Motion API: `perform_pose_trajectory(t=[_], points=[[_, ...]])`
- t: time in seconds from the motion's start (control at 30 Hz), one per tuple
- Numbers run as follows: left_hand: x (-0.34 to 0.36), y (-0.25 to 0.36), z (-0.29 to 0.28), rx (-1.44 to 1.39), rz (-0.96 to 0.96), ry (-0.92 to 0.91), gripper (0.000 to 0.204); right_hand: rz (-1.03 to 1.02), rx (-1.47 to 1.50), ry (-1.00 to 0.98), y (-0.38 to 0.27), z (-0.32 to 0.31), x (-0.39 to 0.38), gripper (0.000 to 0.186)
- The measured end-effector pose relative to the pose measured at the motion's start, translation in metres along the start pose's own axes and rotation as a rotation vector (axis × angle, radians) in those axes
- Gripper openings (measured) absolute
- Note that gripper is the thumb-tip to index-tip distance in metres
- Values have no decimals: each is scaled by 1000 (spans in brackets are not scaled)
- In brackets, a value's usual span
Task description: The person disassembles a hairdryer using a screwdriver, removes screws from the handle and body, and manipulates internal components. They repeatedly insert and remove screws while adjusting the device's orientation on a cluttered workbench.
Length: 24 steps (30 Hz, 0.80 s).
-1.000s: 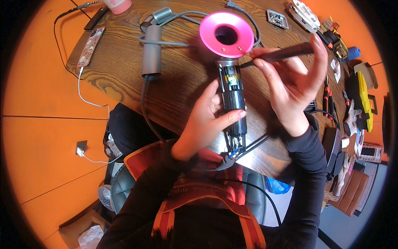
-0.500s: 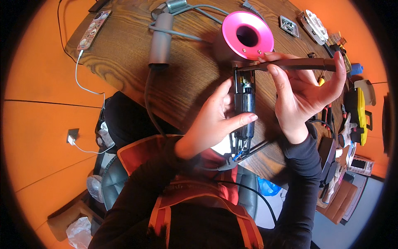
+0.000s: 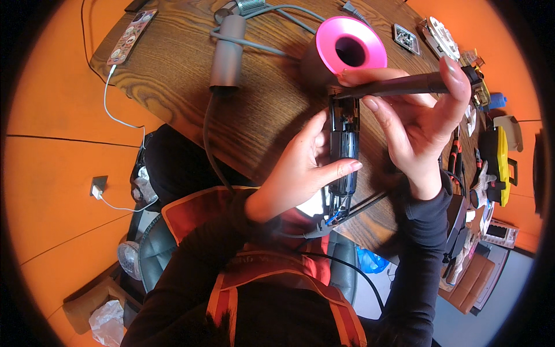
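Note:
My left hand (image 3: 298, 168) is closed around the black inner handle core (image 3: 345, 147) of a hair dryer, thumb across its front. Bare wires and a grey cable show at its lower end. Above it is the dryer's round head (image 3: 352, 49), with a bright pink ring face and a dark hole in the middle. A long, dark, pen-like tool (image 3: 399, 85) lies nearly level in my right hand (image 3: 419, 115), pinched between thumb and fingers. Its narrow left end meets the top of the handle core, just below the head. The exact kind of tool cannot be made out.
A grey handle sleeve (image 3: 228, 55) with a cable through it lies on the wooden table (image 3: 156, 69), left of the head. Farther left is a sticker-covered power bank (image 3: 132, 37). A small parts tray (image 3: 406, 39), pliers (image 3: 455, 153) and a yellow toolbox (image 3: 503, 156) stand along the right.
My right hand's fingers have shifted slightly along the tool, and its right end has risen a little. The dryer parts have shifted slightly right in view; my left hand keeps its hold.

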State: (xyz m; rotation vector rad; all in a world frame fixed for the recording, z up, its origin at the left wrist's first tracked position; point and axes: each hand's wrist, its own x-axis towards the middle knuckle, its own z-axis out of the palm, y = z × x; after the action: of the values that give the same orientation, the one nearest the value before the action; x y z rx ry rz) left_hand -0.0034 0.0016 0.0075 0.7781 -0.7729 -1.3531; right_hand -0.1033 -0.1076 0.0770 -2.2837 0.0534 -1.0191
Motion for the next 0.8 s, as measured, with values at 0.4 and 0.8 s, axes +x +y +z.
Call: perform_pose_trajectory(t=[0.4, 0.8], points=[[3, -3, -1, 17, 66, -20, 67, -78, -271, 15, -10, 12, 6, 70], [2, 1, 0, 105, -41, 32, 58, 103, 201, 582, -13, -18, -27, 69]])
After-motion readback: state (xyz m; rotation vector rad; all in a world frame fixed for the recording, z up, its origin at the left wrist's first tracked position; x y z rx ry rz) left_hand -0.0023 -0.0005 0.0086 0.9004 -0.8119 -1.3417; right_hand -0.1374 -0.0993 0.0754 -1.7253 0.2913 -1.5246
